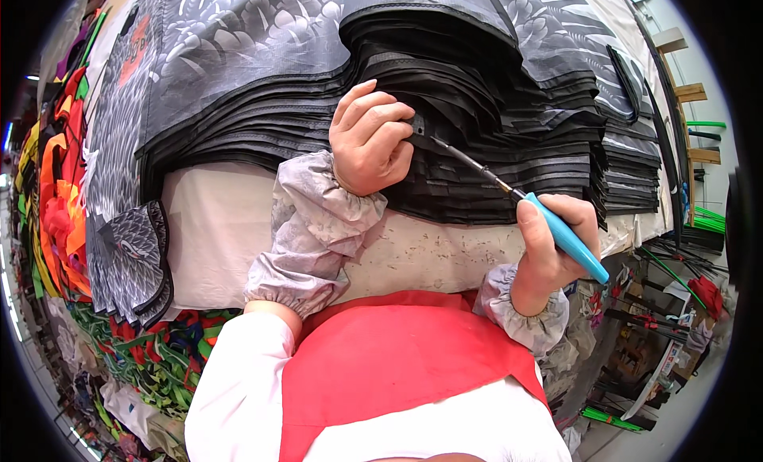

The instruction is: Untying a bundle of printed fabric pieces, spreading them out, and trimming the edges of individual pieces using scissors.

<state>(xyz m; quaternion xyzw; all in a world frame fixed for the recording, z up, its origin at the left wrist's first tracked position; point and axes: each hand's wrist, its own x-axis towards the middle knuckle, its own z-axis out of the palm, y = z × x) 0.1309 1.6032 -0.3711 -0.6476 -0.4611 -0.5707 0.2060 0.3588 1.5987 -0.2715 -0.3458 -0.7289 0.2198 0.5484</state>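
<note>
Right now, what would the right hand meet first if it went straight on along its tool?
Probably the black fabric, met by the tip of the blue-handled tool, beside the left hand; depth is unclear, so the tip may be touching it.

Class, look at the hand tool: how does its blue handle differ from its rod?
Colour: the handle is bright blue, while the rod is greyish.
Thickness: the handle is thick; the rod is much thinner.
Contact: the right grip wraps the handle, while the rod has no fingers around it.
Shared: both are long and slant along roughly the same line.
</note>
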